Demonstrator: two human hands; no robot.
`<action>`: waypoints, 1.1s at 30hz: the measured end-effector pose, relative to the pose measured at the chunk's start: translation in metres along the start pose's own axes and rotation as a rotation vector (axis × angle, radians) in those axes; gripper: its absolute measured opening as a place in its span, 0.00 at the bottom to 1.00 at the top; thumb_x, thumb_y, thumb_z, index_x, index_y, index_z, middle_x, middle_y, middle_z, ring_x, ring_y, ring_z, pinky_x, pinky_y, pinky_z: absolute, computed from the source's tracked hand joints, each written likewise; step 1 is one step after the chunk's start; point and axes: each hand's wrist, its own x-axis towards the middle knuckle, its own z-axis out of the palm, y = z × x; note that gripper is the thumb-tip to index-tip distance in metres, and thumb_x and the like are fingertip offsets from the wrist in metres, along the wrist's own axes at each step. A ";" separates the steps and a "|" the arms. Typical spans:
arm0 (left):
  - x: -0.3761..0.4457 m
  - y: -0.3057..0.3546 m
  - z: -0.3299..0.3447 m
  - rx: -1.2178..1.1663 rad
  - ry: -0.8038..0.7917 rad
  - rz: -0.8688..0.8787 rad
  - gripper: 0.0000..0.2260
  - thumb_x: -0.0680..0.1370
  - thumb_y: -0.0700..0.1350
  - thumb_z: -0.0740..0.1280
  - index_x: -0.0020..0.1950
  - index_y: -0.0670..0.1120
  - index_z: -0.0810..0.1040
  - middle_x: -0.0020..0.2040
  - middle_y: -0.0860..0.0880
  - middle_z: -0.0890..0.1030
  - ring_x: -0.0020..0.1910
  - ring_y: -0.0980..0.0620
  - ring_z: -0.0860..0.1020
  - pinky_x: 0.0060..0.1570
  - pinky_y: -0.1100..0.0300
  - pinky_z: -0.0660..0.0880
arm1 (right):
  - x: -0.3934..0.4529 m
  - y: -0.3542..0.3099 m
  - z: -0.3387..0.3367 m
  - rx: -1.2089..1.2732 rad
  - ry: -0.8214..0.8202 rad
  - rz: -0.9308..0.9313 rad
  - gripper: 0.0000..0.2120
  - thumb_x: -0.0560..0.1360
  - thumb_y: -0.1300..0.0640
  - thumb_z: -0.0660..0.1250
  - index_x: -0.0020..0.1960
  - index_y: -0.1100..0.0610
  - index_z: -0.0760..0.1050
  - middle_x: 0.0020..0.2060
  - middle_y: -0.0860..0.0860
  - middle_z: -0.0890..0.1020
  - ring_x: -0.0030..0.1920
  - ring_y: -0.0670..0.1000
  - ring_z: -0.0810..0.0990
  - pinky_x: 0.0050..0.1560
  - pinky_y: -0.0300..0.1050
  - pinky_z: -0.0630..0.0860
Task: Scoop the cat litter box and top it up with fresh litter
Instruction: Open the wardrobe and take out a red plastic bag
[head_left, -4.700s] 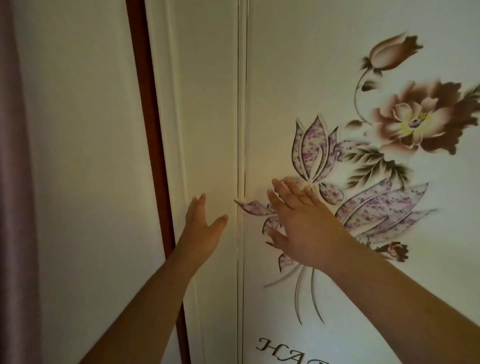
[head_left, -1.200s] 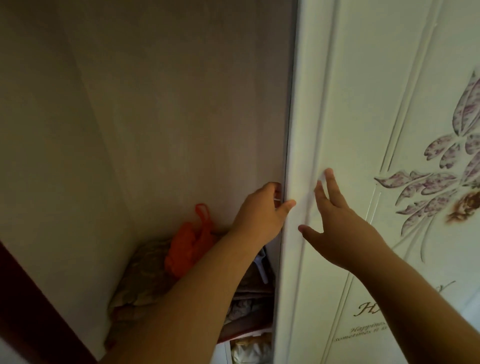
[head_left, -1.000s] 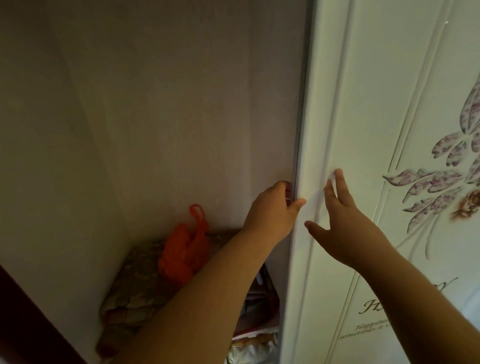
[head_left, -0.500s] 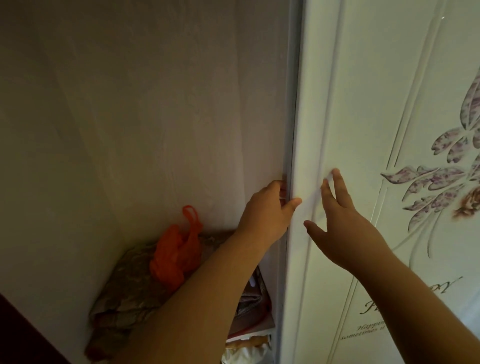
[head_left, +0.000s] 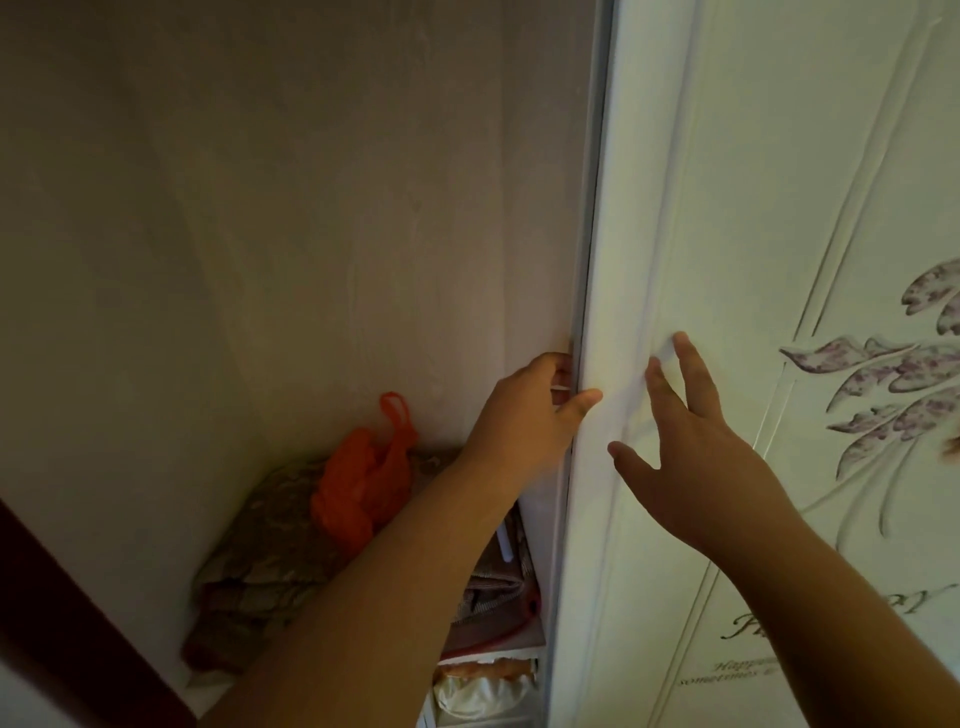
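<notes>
White sliding door (head_left: 727, 260) gripped at its edge, closet open
Left hand (head_left: 524, 415) curls round the door edge; right hand (head_left: 691, 457) lies flat, fingers spread, on its face. Orange bag (head_left: 358, 478) on folded fabric (head_left: 260, 571) inside. Litter box not visible

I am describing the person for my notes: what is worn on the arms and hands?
Nothing is worn. The left hand and the right hand are bare, without gloves, rings or a watch. Both forearms are uncovered as far as the picture shows; no sleeve is visible.
</notes>
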 end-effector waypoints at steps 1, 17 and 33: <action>0.001 0.001 0.001 0.003 -0.003 0.000 0.25 0.80 0.59 0.67 0.74 0.50 0.69 0.68 0.51 0.78 0.64 0.51 0.79 0.64 0.53 0.77 | 0.001 0.002 0.001 0.001 0.015 0.001 0.44 0.78 0.38 0.65 0.83 0.51 0.44 0.80 0.46 0.32 0.60 0.50 0.82 0.60 0.46 0.80; 0.020 -0.071 -0.004 -0.118 -0.065 0.133 0.17 0.79 0.47 0.68 0.68 0.53 0.75 0.63 0.54 0.79 0.61 0.56 0.78 0.62 0.54 0.77 | 0.029 -0.064 0.024 0.326 0.097 -0.120 0.17 0.79 0.47 0.66 0.67 0.45 0.72 0.53 0.44 0.83 0.46 0.45 0.82 0.47 0.39 0.77; 0.018 -0.282 -0.129 0.109 -0.064 -0.311 0.19 0.80 0.49 0.68 0.71 0.55 0.73 0.70 0.53 0.74 0.67 0.54 0.74 0.66 0.56 0.72 | 0.116 -0.161 0.162 0.180 -0.299 -0.129 0.27 0.78 0.49 0.69 0.74 0.52 0.69 0.70 0.53 0.71 0.66 0.55 0.76 0.61 0.42 0.71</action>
